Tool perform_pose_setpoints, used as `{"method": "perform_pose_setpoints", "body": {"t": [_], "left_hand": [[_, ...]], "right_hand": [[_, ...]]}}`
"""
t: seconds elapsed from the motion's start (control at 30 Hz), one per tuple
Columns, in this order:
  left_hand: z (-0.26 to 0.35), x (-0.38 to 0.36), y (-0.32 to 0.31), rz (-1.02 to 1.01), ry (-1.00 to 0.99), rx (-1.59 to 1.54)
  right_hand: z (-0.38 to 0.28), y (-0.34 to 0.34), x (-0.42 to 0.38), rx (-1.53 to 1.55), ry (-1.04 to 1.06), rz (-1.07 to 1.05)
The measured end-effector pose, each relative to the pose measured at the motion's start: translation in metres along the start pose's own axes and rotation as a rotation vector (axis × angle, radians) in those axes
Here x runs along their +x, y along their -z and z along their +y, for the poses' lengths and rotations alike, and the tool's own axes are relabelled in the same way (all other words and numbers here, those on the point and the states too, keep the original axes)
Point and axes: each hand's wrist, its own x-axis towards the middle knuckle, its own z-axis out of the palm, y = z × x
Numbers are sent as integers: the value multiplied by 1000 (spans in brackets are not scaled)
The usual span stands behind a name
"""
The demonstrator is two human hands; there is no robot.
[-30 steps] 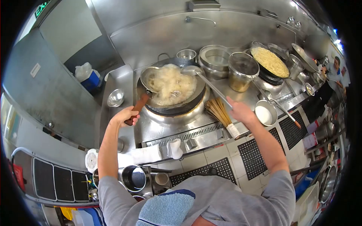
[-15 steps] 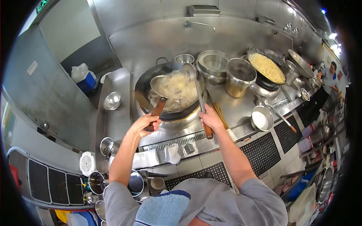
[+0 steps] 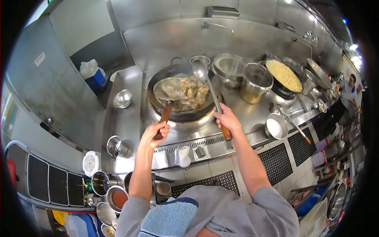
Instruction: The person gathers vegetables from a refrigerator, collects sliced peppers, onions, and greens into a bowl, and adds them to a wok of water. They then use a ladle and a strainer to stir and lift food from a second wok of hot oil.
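Note:
My left hand (image 3: 156, 134) is closed round the wooden handle (image 3: 166, 113) of a wide strainer. The strainer's round mesh bowl (image 3: 165, 88) sits in the left part of a large black wok (image 3: 152, 100). Brown, wet-looking pieces of food (image 3: 193, 93) fill the wok's right half and overlap the strainer's edge. In my right hand (image 3: 229, 118) is a long metal ladle (image 3: 214, 93) with a wooden end, gripped along its lower shaft. Its bowl is raised above the wok's far right rim, close to a small steel pot (image 3: 200, 59).
Right of the wok stand a steel pot (image 3: 228, 65), a tall pot (image 3: 252, 93) and a second wok heaped with noodles (image 3: 285, 76). A bowl of white contents (image 3: 276, 126) is near the counter's front edge. Another person (image 3: 349, 91) stands far right.
The pale bubbling foam in the wok has given way to clumped brown pieces. The strainer bowl lies lower and flatter in the wok. The view has shifted slightly, and a pot of reddish liquid shows lower left.

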Motion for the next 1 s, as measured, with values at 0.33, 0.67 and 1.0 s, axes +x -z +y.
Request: {"method": "perform_pose_setpoints", "body": {"t": [0.33, 0.67, 1.0], "left_hand": [[-19, -29, -24, 244, -204, 542], [-7, -9, 2, 340, -240, 913], [4, 7, 16, 684, -420, 1434]], "right_hand": [[-12, 7, -42, -82, 63, 6], [-6, -2, -78, -209, -22, 34], [10, 22, -81, -278, -7, 9]]}}
